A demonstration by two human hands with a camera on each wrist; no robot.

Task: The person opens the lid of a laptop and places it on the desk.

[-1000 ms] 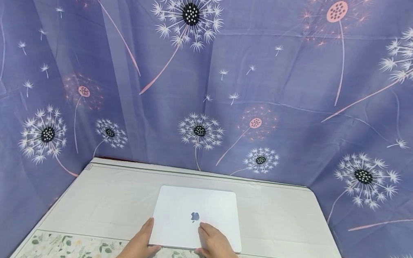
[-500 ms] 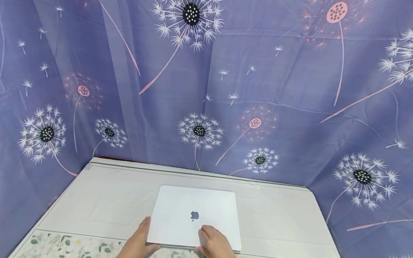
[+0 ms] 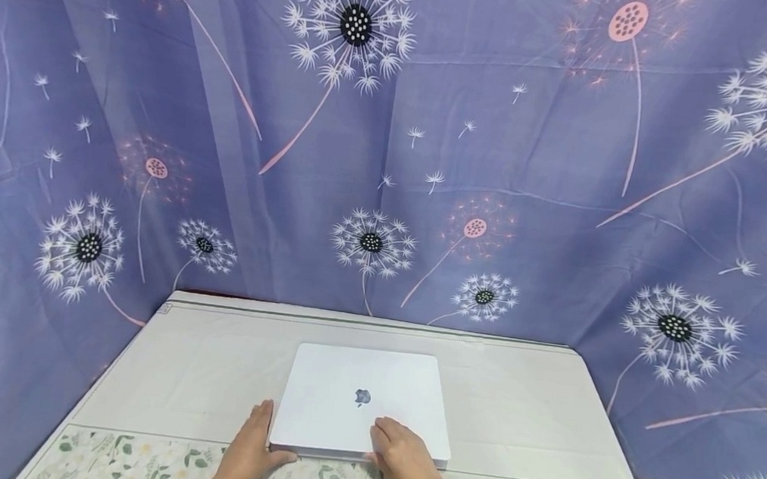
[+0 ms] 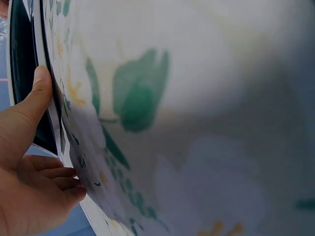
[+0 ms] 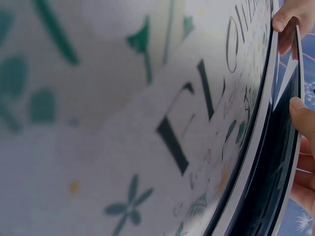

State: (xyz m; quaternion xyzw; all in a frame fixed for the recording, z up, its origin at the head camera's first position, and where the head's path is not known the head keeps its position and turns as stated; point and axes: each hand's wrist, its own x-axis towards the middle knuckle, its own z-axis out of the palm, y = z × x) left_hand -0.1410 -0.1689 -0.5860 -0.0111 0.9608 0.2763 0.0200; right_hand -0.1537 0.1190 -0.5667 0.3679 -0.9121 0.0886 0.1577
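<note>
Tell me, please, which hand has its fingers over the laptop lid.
The right hand: its fingers lie on the lid, while the left hand rests its thumb on the base.

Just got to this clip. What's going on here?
A person has both hands on a silver laptop lying on a covered table. The right hand pinches the front edge of the lid, fingers on top and thumb beneath. The left hand is at the left front corner, its thumb against the laptop's front edge. The lid is raised slightly; both wrist views show a dark gap under it.
</note>
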